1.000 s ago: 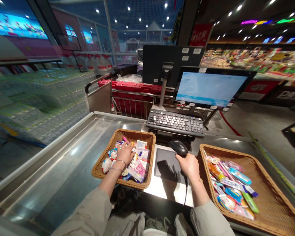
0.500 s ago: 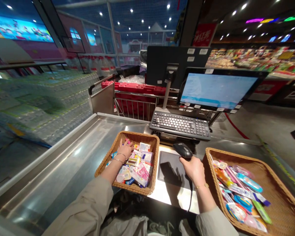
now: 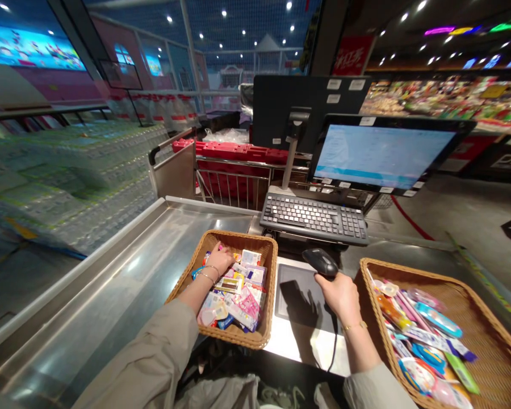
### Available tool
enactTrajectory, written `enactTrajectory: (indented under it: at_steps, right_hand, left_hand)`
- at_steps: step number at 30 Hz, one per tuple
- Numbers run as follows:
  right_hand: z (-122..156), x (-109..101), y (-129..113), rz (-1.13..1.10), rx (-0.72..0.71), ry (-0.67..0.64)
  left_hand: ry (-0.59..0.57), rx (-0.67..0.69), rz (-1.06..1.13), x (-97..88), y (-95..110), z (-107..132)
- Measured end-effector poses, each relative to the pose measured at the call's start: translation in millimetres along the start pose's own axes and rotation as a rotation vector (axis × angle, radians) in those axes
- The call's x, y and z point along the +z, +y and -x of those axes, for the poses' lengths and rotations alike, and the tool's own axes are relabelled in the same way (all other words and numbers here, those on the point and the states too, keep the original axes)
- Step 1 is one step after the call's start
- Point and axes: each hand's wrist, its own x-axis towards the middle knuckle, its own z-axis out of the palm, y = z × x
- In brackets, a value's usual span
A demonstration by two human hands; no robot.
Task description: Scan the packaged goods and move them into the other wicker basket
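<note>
My left hand (image 3: 221, 261) reaches into the left wicker basket (image 3: 273, 295), its fingers stretched out among small packaged goods (image 3: 247, 301). A bit of pink (image 3: 220, 247) shows at the fingertips; what it belongs to is hidden. In my right hand (image 3: 341, 295) is a black barcode scanner (image 3: 321, 262), held by its handle above a dark glass plate (image 3: 296, 289) set in the counter. The scanner's cable hangs below the hand. Close on the right stands another wicker basket (image 3: 485, 318), holding pens, a green packet (image 3: 462, 372) and several colourful packaged items.
Beyond the plate lies a black keyboard (image 3: 313, 217), under a lit monitor (image 3: 381, 152) and the back of a second screen (image 3: 306, 111). A raised rim edges the steel counter (image 3: 123, 284) on the left. Behind stands a metal cart (image 3: 234, 184) with red crates.
My left hand has shifted slightly within the left basket, its fingers drawn closer together. The scanner stays in my right hand. The whole view has moved a little.
</note>
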Motion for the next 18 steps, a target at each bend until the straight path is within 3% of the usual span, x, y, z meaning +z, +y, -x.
enactTrajectory:
  at_steps: [11,18]
  right_hand:
    - [-3,7,0,-0.016,-0.025,-0.002]
    - [0,6,-3,-0.025,-0.035,0.000]
  left_hand:
    - [-0.002,0.022,0.026,6.0,-12,10]
    - [-0.026,0.019,0.005,10.7,-11,4]
